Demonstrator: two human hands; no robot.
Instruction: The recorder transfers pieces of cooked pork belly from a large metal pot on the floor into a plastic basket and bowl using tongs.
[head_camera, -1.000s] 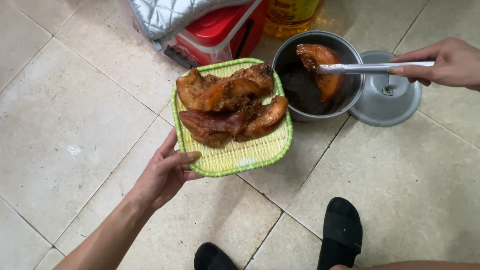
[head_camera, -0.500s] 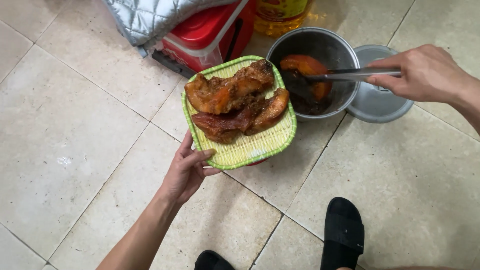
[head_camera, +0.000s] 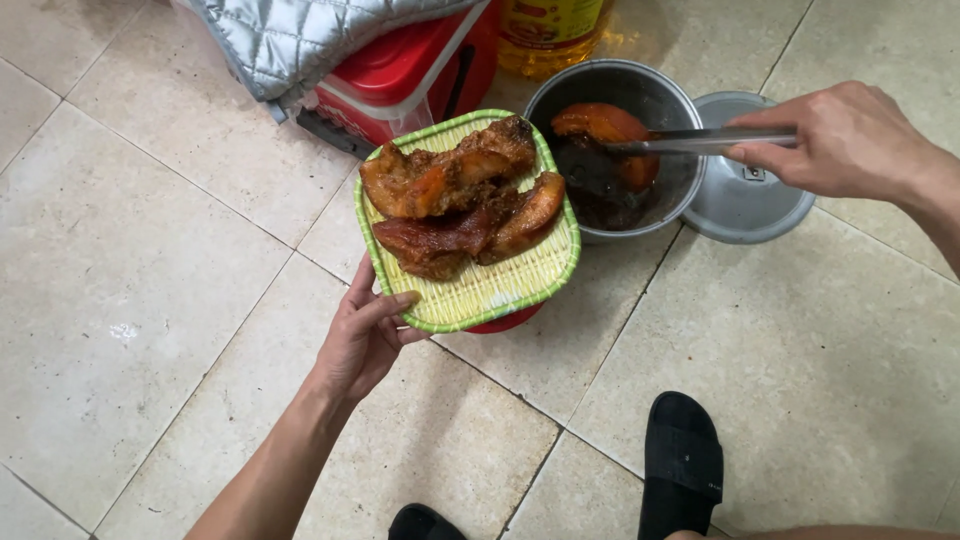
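While the left hand grips a woven green-rimmed tray of glazed meat, the right hand pinches steel tongs.

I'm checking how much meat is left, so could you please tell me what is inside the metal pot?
The metal pot holds one orange-brown piece of meat lying in dark liquid, gripped by tongs in the right hand. Anything beneath the liquid is hidden.

Tiled floor bears pot, lid, red box.
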